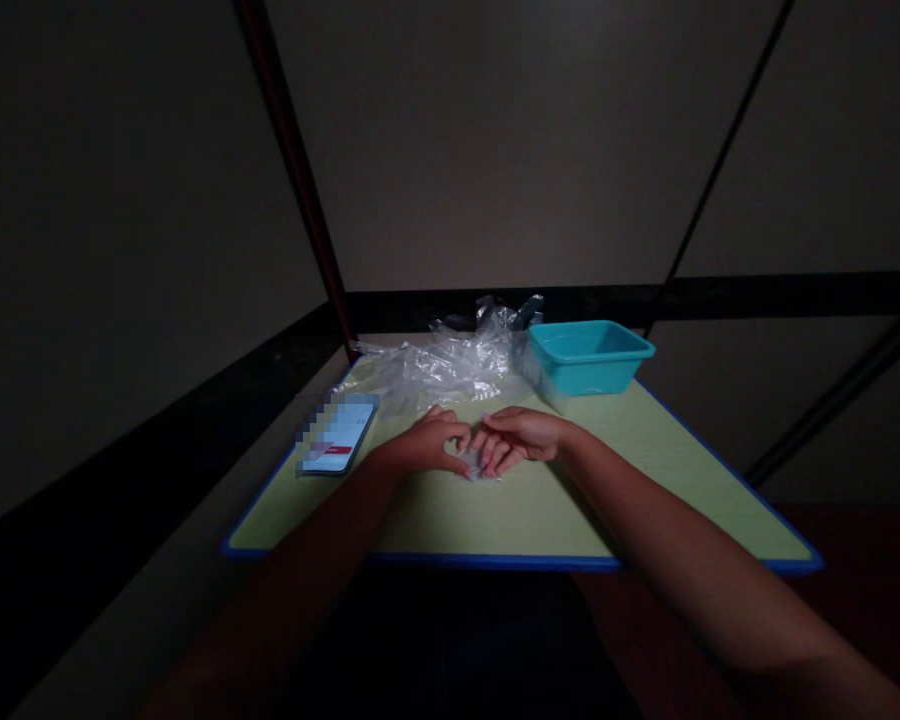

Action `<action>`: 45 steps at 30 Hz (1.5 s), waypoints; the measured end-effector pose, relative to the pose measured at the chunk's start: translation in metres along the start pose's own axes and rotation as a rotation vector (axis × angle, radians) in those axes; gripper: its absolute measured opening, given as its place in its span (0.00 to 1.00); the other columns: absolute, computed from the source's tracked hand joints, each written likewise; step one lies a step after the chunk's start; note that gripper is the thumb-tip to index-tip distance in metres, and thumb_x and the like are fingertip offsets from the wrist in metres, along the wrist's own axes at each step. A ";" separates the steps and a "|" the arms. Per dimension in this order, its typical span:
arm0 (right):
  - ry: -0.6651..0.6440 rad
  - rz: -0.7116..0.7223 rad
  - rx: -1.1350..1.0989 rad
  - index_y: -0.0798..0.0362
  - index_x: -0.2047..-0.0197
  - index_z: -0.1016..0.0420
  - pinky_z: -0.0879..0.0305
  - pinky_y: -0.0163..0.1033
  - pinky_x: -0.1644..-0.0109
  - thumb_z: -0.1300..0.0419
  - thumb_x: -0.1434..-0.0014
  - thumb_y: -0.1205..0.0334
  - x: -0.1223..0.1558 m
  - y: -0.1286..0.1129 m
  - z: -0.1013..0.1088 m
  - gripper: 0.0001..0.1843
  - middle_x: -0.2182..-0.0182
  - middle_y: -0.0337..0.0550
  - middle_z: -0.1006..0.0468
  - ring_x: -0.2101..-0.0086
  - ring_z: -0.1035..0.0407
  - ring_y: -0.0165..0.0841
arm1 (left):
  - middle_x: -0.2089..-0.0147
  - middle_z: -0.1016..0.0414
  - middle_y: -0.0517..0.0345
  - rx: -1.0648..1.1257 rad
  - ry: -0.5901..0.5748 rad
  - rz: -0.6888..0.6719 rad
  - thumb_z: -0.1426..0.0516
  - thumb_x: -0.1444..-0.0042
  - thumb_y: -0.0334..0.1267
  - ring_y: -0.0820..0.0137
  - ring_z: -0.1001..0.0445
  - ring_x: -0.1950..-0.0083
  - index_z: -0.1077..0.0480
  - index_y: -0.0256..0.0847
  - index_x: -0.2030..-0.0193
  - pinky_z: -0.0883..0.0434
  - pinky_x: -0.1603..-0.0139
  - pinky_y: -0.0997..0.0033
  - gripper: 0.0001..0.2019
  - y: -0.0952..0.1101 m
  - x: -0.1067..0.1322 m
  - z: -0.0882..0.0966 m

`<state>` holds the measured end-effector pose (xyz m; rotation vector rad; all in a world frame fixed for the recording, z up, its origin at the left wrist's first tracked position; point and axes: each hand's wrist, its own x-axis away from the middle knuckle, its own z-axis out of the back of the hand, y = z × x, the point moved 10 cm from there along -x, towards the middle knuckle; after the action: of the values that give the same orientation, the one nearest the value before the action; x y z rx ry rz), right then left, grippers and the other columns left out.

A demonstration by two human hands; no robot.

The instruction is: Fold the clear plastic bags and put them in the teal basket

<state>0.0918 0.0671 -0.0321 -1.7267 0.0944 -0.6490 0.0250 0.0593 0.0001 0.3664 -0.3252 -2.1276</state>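
Observation:
Both my hands meet at the middle of a pale green table [645,480] with a blue edge. My left hand [427,443] is curled, its thumb and fingers pinching a small clear plastic piece [471,463] that lies on the table. My right hand [517,437] has its fingers bent and pressed onto the same small piece from the other side. The piece is tiny and mostly hidden under my fingertips.
A heap of crumpled clear plastic bags [435,365] lies at the back of the table. A teal plastic tub [586,355] stands at the back right. A phone [337,435] with a lit screen lies at the left. Dark walls surround the table.

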 end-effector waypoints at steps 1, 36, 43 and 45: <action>0.024 -0.009 0.005 0.63 0.66 0.27 0.28 0.35 0.70 0.56 0.34 0.54 -0.001 0.001 0.003 0.23 0.76 0.49 0.23 0.74 0.25 0.32 | 0.67 0.36 0.60 0.000 -0.001 -0.001 0.37 0.59 0.52 0.64 0.40 0.56 0.32 0.42 0.71 0.44 0.54 0.71 0.17 0.000 0.000 0.000; 0.033 -0.172 -0.037 0.60 0.65 0.33 0.30 0.35 0.78 0.69 0.33 0.48 -0.005 0.013 0.012 0.31 0.81 0.42 0.26 0.82 0.29 0.30 | 0.53 0.26 0.36 1.203 -0.272 0.120 0.50 0.43 0.51 0.61 0.25 0.60 0.29 0.29 0.58 0.32 0.73 0.73 0.23 0.031 0.006 -0.022; 0.042 -0.185 0.044 0.58 0.63 0.33 0.30 0.35 0.77 0.68 0.34 0.46 -0.008 0.016 0.016 0.31 0.79 0.41 0.25 0.80 0.27 0.31 | 0.50 0.28 0.35 1.107 -0.370 0.141 0.53 0.43 0.54 0.73 0.28 0.75 0.30 0.31 0.57 0.48 0.86 0.79 0.26 0.032 0.010 -0.032; 0.036 -0.179 0.045 0.58 0.63 0.32 0.30 0.35 0.77 0.68 0.34 0.46 -0.008 0.016 0.015 0.31 0.77 0.42 0.24 0.78 0.26 0.32 | 0.56 0.25 0.39 1.068 -0.311 0.186 0.53 0.43 0.53 0.76 0.31 0.78 0.31 0.32 0.59 0.50 0.87 0.79 0.24 0.025 0.009 -0.030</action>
<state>0.0963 0.0792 -0.0513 -1.6928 -0.0501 -0.8075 0.0509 0.0355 -0.0197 0.5643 -1.6168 -1.6553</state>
